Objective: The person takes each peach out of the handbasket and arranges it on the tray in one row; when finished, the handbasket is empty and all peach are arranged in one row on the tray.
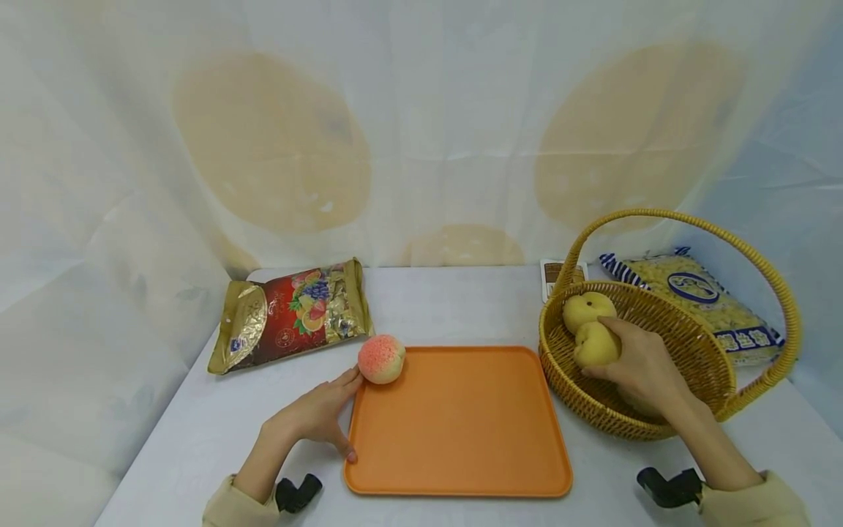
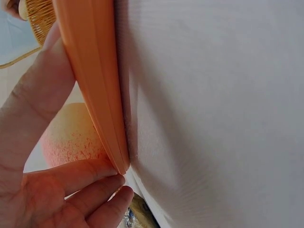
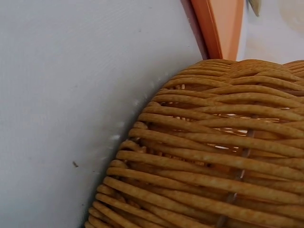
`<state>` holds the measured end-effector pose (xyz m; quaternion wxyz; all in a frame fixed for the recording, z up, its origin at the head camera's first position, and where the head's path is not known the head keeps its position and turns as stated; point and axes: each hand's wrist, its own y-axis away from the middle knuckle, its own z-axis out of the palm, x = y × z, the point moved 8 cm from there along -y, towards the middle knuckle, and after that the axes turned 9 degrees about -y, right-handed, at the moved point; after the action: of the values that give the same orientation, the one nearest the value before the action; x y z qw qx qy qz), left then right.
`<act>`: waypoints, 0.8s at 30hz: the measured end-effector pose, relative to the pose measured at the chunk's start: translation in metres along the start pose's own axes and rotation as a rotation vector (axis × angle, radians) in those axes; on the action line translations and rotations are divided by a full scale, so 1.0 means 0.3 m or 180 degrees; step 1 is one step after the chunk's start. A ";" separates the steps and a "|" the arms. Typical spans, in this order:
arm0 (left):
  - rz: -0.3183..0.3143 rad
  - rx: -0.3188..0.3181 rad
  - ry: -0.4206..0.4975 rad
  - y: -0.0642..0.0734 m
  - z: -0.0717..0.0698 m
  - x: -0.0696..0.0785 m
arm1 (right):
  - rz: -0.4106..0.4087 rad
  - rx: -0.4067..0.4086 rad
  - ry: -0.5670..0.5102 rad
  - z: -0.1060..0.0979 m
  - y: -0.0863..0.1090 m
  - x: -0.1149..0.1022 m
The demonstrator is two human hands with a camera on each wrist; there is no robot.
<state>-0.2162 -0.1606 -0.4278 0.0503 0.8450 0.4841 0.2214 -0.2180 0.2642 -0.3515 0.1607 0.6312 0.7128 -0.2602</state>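
Observation:
My left hand (image 1: 319,416) rests at the left edge of an orange tray (image 1: 461,424), its fingers spread and touching the rim, the thumb lower down. In the left wrist view the thumb and fingertips lie against the tray side (image 2: 95,90). A pink-and-cream peach (image 1: 382,359) sits on the tray's far left corner, next to the left fingertips. Inside a wicker basket (image 1: 691,351), my right hand (image 1: 642,364) grips a round yellow fruit (image 1: 596,345) between thumb and fingers. Another yellow fruit (image 1: 588,309) lies behind it. The right wrist view shows only basket weave (image 3: 213,142), hiding the hand.
A red and gold bag (image 1: 296,315) lies at the back left. Behind the basket is a yellow bag with blue stripes (image 1: 698,293), beside a small white-and-brown packet (image 1: 553,274). The tall basket handle (image 1: 744,252) arches over the right side.

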 end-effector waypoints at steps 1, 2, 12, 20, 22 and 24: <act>0.0002 0.0000 -0.0004 0.000 0.001 0.000 | 0.0012 -0.0010 0.0001 0.000 0.000 -0.001; 0.0003 0.0004 -0.0007 0.000 0.001 0.000 | 0.0021 -0.0016 0.0001 0.000 -0.001 -0.001; -0.0003 0.0011 0.0000 0.000 0.001 0.000 | -0.0036 0.0011 -0.0025 -0.010 -0.004 -0.022; -0.0016 0.0000 0.0026 -0.002 0.002 -0.004 | -0.0069 0.0020 -0.0026 -0.014 -0.013 -0.042; -0.0014 0.0001 0.0025 -0.002 0.002 -0.004 | -0.0067 0.0030 -0.0015 -0.014 -0.015 -0.044; -0.0011 0.0001 0.0024 -0.001 0.001 -0.003 | -0.0068 0.0040 -0.0010 -0.015 -0.017 -0.046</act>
<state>-0.2168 -0.1612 -0.4286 0.0488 0.8433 0.4858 0.2245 -0.2204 0.2553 -0.3392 0.1550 0.6242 0.7176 -0.2673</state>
